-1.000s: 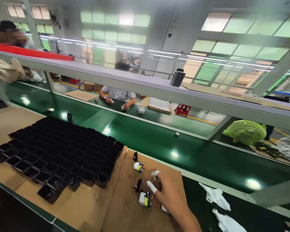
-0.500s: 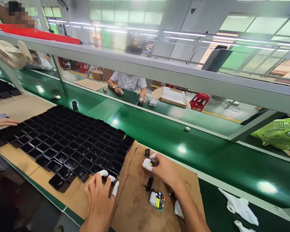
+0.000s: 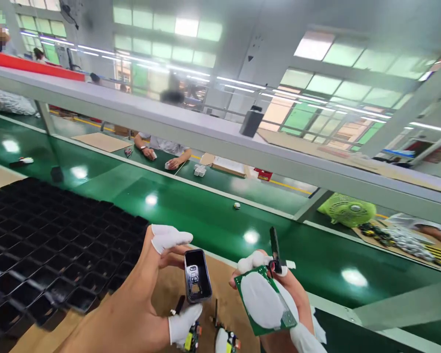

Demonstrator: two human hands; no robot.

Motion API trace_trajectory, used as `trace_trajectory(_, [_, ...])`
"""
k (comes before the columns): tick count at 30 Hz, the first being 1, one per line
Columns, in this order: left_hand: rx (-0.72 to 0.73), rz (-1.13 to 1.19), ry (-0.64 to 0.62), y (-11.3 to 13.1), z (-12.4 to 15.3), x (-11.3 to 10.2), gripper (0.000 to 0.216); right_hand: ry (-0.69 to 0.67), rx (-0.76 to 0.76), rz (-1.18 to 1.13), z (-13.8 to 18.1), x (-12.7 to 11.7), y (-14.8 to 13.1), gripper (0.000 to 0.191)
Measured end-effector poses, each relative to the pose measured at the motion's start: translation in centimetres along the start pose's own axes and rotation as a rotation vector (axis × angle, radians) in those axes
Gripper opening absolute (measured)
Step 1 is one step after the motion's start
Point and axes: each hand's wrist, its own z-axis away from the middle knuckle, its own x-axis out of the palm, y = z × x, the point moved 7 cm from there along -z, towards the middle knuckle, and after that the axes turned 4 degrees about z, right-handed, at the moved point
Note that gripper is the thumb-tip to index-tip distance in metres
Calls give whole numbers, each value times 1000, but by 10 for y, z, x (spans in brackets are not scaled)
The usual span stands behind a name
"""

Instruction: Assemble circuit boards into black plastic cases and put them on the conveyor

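My left hand (image 3: 130, 291), white covers on its fingertips, is closed around an open black plastic case (image 3: 198, 275). The hollow inside faces me and shows cut-outs at its bottom. To the right, my right hand (image 3: 302, 294) grips a green circuit board (image 3: 260, 300) with a big white patch on its face. A slim black part (image 3: 275, 247) sticks up at the board's top edge, by the covered fingers. The board and the case are apart. Below, partly hidden by my left hand, small circuit boards with yellow labels (image 3: 226, 340) lie on the cardboard (image 3: 206, 314).
Rows of black cases (image 3: 59, 230) fill the left. A green conveyor belt (image 3: 206, 220) runs across, carrying a small white piece (image 3: 236, 206). Beyond it a person's hands (image 3: 176, 162) handle white parts. A metal shelf beam (image 3: 169, 127) spans above; a green fan (image 3: 349, 210) stands right.
My left hand has moved from the rows of cases to the right, now holding one case. My right hand has raised a circuit board off the cardboard. The view has swung right.
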Motion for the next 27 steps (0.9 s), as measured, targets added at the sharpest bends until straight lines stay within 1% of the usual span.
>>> trace_trajectory(1, [13, 37, -26, 4, -10, 7, 87, 14, -3, 3, -6, -1, -10, 41])
trace_trajectory(3, [42, 89, -69, 9, -25, 20, 84, 24, 0, 20, -19, -5, -28, 32])
trace_trajectory(5, [43, 131, -90, 8, -35, 29, 75, 26, 7, 42, -29, -12, -42, 30])
trace_trajectory(7, [20, 157, -113, 3, -40, 36, 62, 14, 19, 59, -31, -18, -47, 33])
trace_trajectory(10, [-46, 169, -169, -9, -44, 45, 52, 54, 51, 13, -26, -21, -42, 37])
trace_trajectory(12, [-108, 191, -178, -15, -45, 47, 54, 107, 77, -27, -23, -20, -36, 33])
trace_trajectory(14, [-152, 230, -172, -18, -44, 47, 56, 100, 127, -40, -24, -18, -30, 29])
trace_trajectory(17, [-130, 305, -156, -13, -43, 45, 61, 56, 204, -67, -29, -16, -25, 30])
trace_trajectory(20, [-97, 357, -155, -10, -42, 44, 70, 67, 227, -84, -31, -16, -23, 34])
trace_trajectory(23, [-137, 365, -161, -18, -38, 44, 71, 122, 159, -35, -30, -15, -23, 40])
trace_trajectory(27, [-172, 324, -150, -36, -36, 45, 60, 161, 49, 77, -30, -18, -25, 43])
